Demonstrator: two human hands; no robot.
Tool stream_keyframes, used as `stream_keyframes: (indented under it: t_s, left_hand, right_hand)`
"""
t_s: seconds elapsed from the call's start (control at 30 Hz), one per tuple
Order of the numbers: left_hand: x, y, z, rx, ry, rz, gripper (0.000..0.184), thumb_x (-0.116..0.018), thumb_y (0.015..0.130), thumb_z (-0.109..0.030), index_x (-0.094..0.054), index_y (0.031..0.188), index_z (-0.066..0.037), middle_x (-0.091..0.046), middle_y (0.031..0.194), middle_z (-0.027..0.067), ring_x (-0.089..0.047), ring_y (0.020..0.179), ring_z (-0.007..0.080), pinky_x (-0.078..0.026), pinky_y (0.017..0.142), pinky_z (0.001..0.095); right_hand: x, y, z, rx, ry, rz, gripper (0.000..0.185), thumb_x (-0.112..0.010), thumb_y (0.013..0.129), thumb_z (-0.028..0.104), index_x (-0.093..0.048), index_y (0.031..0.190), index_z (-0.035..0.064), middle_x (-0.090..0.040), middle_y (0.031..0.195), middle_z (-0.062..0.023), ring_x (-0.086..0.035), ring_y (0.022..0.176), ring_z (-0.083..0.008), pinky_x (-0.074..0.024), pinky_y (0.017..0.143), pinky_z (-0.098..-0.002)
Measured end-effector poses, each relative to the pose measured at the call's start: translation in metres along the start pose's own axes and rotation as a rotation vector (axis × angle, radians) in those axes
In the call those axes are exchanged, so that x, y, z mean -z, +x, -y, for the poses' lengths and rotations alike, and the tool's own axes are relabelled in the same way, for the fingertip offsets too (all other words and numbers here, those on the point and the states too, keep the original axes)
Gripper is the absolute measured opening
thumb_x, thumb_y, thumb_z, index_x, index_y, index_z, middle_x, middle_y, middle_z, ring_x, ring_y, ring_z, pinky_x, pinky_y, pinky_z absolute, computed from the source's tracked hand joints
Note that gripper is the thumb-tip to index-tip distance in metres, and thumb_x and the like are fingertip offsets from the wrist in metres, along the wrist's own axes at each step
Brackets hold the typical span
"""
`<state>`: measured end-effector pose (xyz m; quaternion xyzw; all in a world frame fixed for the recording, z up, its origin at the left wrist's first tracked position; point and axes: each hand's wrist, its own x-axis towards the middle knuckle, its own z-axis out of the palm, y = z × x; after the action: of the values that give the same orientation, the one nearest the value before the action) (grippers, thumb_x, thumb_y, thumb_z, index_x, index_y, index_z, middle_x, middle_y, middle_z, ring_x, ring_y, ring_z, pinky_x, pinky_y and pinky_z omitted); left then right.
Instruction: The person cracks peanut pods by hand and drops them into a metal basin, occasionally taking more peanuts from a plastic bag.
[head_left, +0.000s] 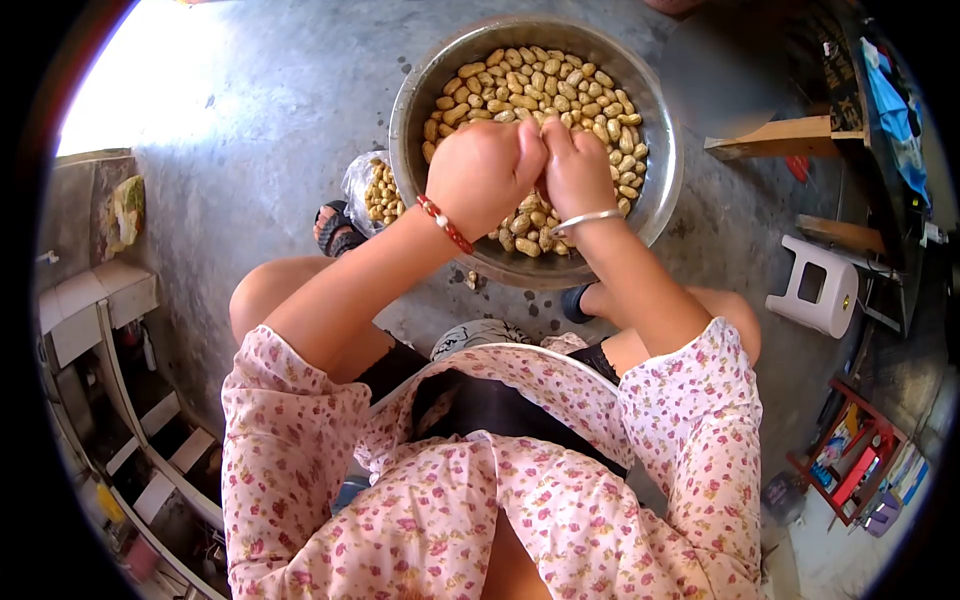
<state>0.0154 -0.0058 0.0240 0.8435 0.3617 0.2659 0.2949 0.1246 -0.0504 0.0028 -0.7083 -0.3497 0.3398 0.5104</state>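
A wide metal basin (664,190) full of unshelled peanuts (540,80) stands on the floor before me. Above the peanuts my two hands meet, thumbs and fingertips pressed together. My left hand (480,170), with a red bracelet at the wrist, is curled closed. My right hand (580,175), wearing a silver bangle, is closed in a pinch against it. Whatever lies between the fingertips is hidden by them. Close by the basin's left side, a clear plastic bag (360,185) holds more peanuts (383,195).
A white plastic stool (815,287) stands to the right, below a wooden bench or table (780,138). At lower right is a red-framed rack (850,455) with packets. Shelving (150,420) runs along the left. A loose peanut (472,281) lies on the floor near the basin.
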Motion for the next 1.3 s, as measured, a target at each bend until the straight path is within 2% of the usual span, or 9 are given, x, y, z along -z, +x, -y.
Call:
stream_keyframes:
  t_s: [0.13, 0.3, 0.47, 0.63, 0.77, 0.87, 0.97, 1.1, 1.3]
  left_hand:
    - [-0.006, -0.003, 0.006, -0.274, 0.182, -0.02, 0.036, -0.046, 0.092, -0.023, -0.054, 0.062, -0.005, -0.051, 0.054, 0.0114, -0.052, 0.047, 0.0296, -0.042, 0.047, 0.0403]
    - [0.002, 0.016, 0.002, 1.075, -1.301, 0.573, 0.04, -0.034, 0.097, -0.036, -0.041, 0.064, -0.015, -0.031, 0.05, -0.0049, -0.027, 0.04, 0.0057, -0.02, 0.034, 0.0196]
    - [0.003, 0.017, -0.001, 0.433, -0.534, 0.17, 0.044, -0.037, 0.095, -0.033, -0.048, 0.059, -0.01, -0.045, 0.05, 0.0053, -0.041, 0.039, 0.0214, -0.034, 0.038, 0.0321]
    - [0.019, 0.028, -0.001, -0.473, 0.212, -0.086, 0.033, -0.05, 0.089, -0.025, -0.059, 0.065, -0.005, -0.058, 0.062, 0.0124, -0.056, 0.055, 0.0297, -0.047, 0.051, 0.0385]
    - [0.025, 0.03, 0.0, -0.581, -0.016, -0.156, 0.026, -0.056, 0.089, -0.021, -0.061, 0.072, -0.003, -0.062, 0.067, 0.0092, -0.056, 0.054, 0.0218, -0.046, 0.05, 0.0316]
    - [0.036, 0.031, -0.009, 0.234, -0.583, 0.023, 0.027, -0.055, 0.092, -0.024, -0.063, 0.077, -0.003, -0.065, 0.072, 0.0085, -0.058, 0.057, 0.015, -0.046, 0.049, 0.0279]
    - [0.038, 0.035, -0.001, 0.451, -1.088, 0.083, 0.026, -0.049, 0.094, -0.026, -0.062, 0.092, -0.003, -0.066, 0.09, 0.0118, -0.062, 0.075, 0.0143, -0.048, 0.056, 0.0248]
    - [0.033, 0.031, 0.015, 0.724, -1.532, 0.217, 0.026, -0.049, 0.092, -0.028, -0.058, 0.094, -0.003, -0.063, 0.097, 0.0113, -0.062, 0.086, 0.0172, -0.052, 0.065, 0.0264]
    - [0.009, 0.016, 0.025, 0.93, -1.498, 0.183, 0.006, -0.054, 0.087, -0.003, -0.054, 0.093, -0.004, -0.057, 0.088, 0.0035, -0.059, 0.08, 0.0155, -0.054, 0.07, 0.0252]
  right_hand:
    - [0.032, 0.002, 0.006, -0.926, 0.596, 0.554, 0.033, -0.047, 0.09, 0.032, -0.05, 0.064, 0.0123, -0.039, 0.045, 0.0031, -0.03, 0.031, -0.0086, -0.0195, 0.03, -0.0246]
    - [0.019, 0.001, 0.017, 0.472, -0.518, 0.039, 0.045, -0.048, 0.088, 0.029, -0.057, 0.05, 0.0069, -0.05, 0.047, -0.0131, -0.049, 0.04, -0.026, -0.0378, 0.04, -0.0366]
    - [0.026, 0.011, 0.018, 0.971, -0.516, -0.011, 0.037, -0.051, 0.086, 0.024, -0.056, 0.053, 0.0071, -0.051, 0.049, -0.0118, -0.049, 0.04, -0.0281, -0.0388, 0.04, -0.0357]
    - [0.02, 0.001, 0.041, -0.616, 0.552, 0.363, 0.048, -0.048, 0.091, 0.042, -0.042, 0.052, 0.0143, -0.033, 0.045, 0.0038, -0.028, 0.034, -0.0082, -0.0213, 0.033, -0.0254]
    - [0.046, 0.01, 0.05, -0.727, 0.477, 0.635, 0.058, -0.043, 0.09, 0.059, -0.033, 0.052, 0.0161, -0.026, 0.045, 0.0057, -0.023, 0.033, -0.0065, -0.0163, 0.033, -0.0237]
    - [0.061, 0.027, 0.035, -0.273, -0.023, 0.357, 0.057, -0.045, 0.091, 0.054, -0.053, 0.057, 0.0089, -0.046, 0.046, -0.0022, -0.044, 0.037, -0.0148, -0.0363, 0.039, -0.0293]
    - [0.067, 0.031, 0.015, 0.168, -1.016, 0.309, 0.046, -0.05, 0.091, 0.044, -0.064, 0.073, 0.0033, -0.062, 0.06, -0.0121, -0.063, 0.058, -0.0277, -0.0486, 0.055, -0.0388]
    - [0.057, 0.018, -0.015, 0.0, -1.231, 0.374, 0.025, -0.055, 0.088, 0.027, -0.064, 0.092, 0.0042, -0.065, 0.096, -0.0168, -0.065, 0.086, -0.0323, -0.0519, 0.075, -0.0427]
    - [0.044, 0.016, -0.056, 0.214, -1.156, 0.639, 0.015, -0.056, 0.081, 0.011, -0.062, 0.092, 0.0017, -0.064, 0.092, -0.0186, -0.064, 0.087, -0.0338, -0.0525, 0.074, -0.0416]
